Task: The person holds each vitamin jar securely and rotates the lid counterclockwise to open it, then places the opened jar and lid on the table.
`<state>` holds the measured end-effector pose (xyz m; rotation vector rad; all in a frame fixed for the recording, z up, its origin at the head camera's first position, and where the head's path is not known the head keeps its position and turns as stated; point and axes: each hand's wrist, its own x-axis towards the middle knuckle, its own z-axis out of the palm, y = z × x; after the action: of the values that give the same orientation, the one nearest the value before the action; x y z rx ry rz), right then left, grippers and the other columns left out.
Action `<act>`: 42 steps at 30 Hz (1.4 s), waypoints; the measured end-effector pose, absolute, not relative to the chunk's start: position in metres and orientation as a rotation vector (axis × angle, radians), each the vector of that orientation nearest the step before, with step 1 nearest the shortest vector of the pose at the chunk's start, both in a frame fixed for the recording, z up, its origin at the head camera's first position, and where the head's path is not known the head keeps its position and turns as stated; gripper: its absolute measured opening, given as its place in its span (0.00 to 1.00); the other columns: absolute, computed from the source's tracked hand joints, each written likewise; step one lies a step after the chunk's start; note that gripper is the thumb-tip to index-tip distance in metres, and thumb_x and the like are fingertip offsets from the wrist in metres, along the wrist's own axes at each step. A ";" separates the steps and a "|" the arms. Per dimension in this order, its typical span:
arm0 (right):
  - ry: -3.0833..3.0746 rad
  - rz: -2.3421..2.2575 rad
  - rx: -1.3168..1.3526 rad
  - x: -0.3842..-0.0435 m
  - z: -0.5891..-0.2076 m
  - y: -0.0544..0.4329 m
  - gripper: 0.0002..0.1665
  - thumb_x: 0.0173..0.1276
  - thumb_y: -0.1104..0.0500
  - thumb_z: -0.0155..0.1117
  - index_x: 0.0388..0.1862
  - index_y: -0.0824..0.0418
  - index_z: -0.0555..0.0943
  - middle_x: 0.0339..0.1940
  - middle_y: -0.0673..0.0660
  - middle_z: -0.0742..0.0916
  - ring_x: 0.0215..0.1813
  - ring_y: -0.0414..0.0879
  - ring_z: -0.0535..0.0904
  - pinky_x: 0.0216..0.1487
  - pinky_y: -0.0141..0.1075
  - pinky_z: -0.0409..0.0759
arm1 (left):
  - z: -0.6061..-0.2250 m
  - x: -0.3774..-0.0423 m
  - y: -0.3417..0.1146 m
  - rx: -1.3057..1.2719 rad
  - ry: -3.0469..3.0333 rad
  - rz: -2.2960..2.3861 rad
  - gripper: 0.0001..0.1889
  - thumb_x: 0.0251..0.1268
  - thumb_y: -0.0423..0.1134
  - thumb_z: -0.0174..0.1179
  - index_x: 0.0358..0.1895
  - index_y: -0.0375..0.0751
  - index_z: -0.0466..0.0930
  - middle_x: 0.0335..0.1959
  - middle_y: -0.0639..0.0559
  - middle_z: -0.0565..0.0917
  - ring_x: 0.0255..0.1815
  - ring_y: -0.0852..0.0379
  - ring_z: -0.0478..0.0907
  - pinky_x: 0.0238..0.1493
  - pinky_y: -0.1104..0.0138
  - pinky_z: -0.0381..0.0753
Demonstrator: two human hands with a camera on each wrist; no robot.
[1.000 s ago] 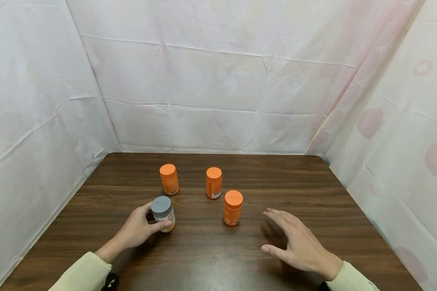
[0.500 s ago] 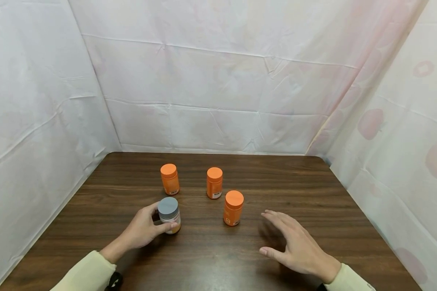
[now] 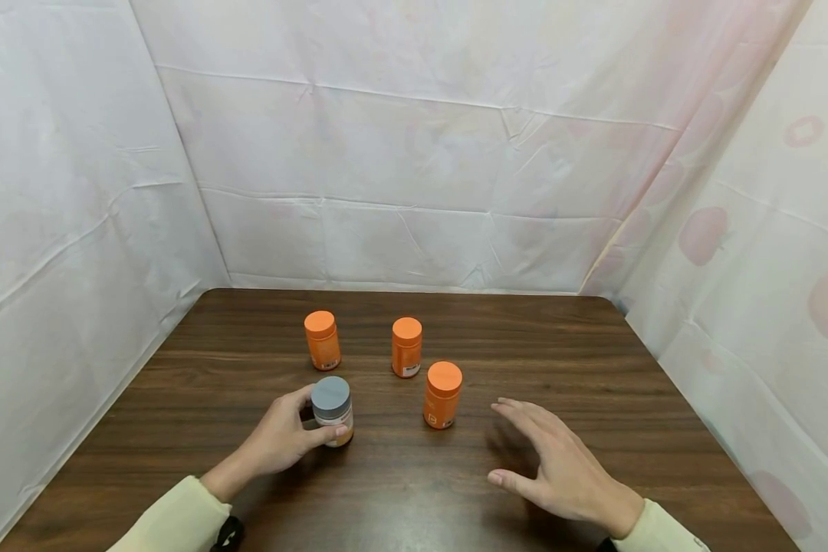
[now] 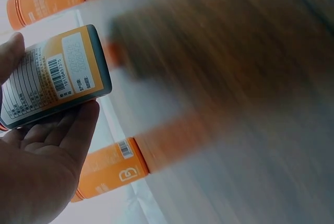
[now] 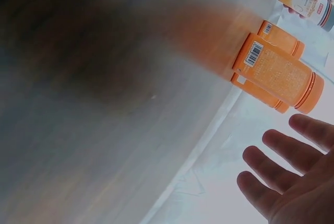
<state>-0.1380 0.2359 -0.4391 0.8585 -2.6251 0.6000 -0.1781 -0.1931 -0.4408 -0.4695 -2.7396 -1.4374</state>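
My left hand [image 3: 286, 435] grips a small bottle [image 3: 332, 406] with a grey lid, thumb on the near side and fingers round the far side. In the left wrist view, this bottle [image 4: 57, 75] shows a white and orange label with a barcode. Whether its base touches the table I cannot tell. Three orange bottles stand upright beyond it: one at the back left [image 3: 323, 342], one at the back middle [image 3: 406, 349] and a nearer one [image 3: 442, 396] to the right. My right hand [image 3: 559, 464] holds nothing, its fingers extended, to the right of the nearest orange bottle.
The dark wood-grain table [image 3: 400, 491] has a glossy surface that reflects the bottles. White cloth sheets [image 3: 400, 153] with faint pink prints enclose its back and sides.
My left hand has carried the grey-lidded bottle a short way to the right, closer to the nearest orange bottle. My right hand has shifted very slightly left. The orange bottles have stayed put.
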 end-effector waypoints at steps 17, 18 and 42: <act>-2.599 0.602 0.887 -0.138 -0.435 0.229 0.51 0.61 0.32 0.73 0.79 0.42 0.65 0.72 0.52 0.77 0.72 0.52 0.71 0.62 0.58 0.74 | -0.439 -0.171 -0.174 -0.504 -2.743 -1.466 0.31 0.54 0.48 0.79 0.60 0.44 0.80 0.51 0.56 0.85 0.54 0.57 0.82 0.55 0.60 0.80; -2.599 0.605 0.886 -0.138 -0.435 0.229 0.50 0.61 0.32 0.73 0.79 0.42 0.65 0.72 0.52 0.77 0.72 0.51 0.71 0.62 0.58 0.74 | -0.438 -0.171 -0.173 -0.509 -2.740 -1.472 0.30 0.54 0.48 0.79 0.60 0.45 0.80 0.50 0.56 0.86 0.54 0.57 0.82 0.55 0.60 0.80; -2.602 0.652 0.888 -0.134 -0.434 0.222 0.51 0.61 0.31 0.73 0.80 0.41 0.64 0.75 0.47 0.74 0.73 0.51 0.71 0.62 0.58 0.74 | -0.432 -0.165 -0.150 -0.563 -2.740 -1.563 0.31 0.53 0.49 0.80 0.59 0.46 0.80 0.51 0.56 0.85 0.55 0.56 0.82 0.57 0.57 0.81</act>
<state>-0.1342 0.2220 -0.4337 0.8883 -2.6017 0.6522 -0.1645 -0.1498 -0.4319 -0.5629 -2.7401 -1.5633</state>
